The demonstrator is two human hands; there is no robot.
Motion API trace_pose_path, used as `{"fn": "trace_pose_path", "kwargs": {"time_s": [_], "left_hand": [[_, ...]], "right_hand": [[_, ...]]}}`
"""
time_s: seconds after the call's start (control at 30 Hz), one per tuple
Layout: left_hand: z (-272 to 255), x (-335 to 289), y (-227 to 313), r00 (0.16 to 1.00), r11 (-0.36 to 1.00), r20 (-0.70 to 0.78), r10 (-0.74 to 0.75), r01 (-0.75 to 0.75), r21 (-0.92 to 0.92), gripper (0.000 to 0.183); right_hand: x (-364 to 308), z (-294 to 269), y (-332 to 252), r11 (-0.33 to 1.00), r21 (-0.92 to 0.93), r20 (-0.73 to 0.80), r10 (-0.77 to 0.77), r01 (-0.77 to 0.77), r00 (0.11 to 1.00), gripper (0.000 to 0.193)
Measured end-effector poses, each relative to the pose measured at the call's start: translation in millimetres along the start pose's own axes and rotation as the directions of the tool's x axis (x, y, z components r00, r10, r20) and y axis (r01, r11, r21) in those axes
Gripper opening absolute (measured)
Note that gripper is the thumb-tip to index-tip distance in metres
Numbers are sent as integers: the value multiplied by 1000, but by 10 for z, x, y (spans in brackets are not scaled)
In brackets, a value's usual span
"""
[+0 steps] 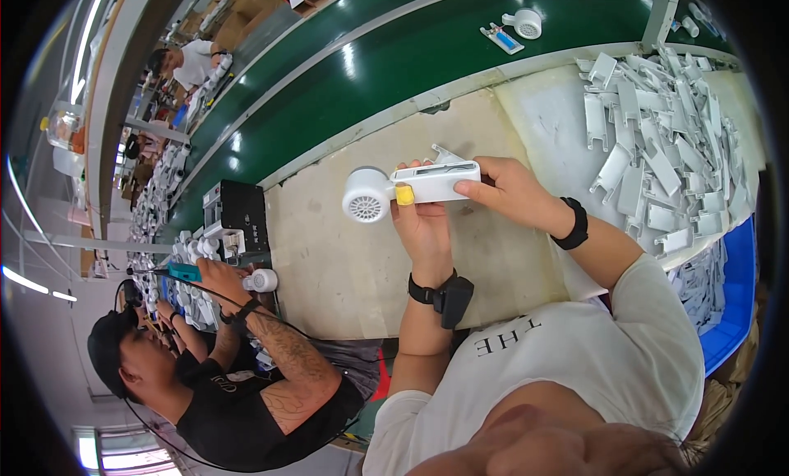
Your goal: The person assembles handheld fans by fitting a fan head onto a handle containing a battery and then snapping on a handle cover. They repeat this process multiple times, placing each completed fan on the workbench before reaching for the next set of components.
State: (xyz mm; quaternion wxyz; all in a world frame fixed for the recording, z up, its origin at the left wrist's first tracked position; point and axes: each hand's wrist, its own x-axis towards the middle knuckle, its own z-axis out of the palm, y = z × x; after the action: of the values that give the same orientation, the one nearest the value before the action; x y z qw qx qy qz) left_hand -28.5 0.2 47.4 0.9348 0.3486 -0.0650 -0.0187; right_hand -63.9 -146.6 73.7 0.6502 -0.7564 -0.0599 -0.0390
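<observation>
Over the pale work mat, both my hands hold a white handheld fan (367, 198) sideways, its round grilled head to the left and its handle to the right. A long slot shows along the handle's upper side. My left hand (424, 233) grips the handle from below near the head, a yellow cover on its thumb. At the handle's right end, my right hand (511, 190) pinches with the thumb on the near face; its other fingers are mostly hidden behind. A small white plastic piece (446, 154) juts up behind the handle; whether it is attached, I cannot tell.
White plastic covers (649, 151) lie heaped at the right, above a blue bin (731, 303) of similar parts. A green conveyor belt (329, 81) runs behind, carrying another fan (526, 24). At left, a co-worker (271, 377) holds a teal tool (183, 272) near a black box-shaped device (238, 217).
</observation>
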Motion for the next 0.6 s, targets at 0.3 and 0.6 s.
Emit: {"fn": "trace_pose_path", "kwargs": {"time_s": [0.3, 0.6], "left_hand": [[44, -131, 99, 991, 993, 98, 92, -98, 60, 37], [-5, -148, 126, 980, 992, 184, 77, -94, 86, 36]], "right_hand": [[-78, 11, 37, 972, -116, -20, -209, 205, 978, 33], [-11, -86, 41, 989, 138, 130, -76, 58, 989, 25]]}}
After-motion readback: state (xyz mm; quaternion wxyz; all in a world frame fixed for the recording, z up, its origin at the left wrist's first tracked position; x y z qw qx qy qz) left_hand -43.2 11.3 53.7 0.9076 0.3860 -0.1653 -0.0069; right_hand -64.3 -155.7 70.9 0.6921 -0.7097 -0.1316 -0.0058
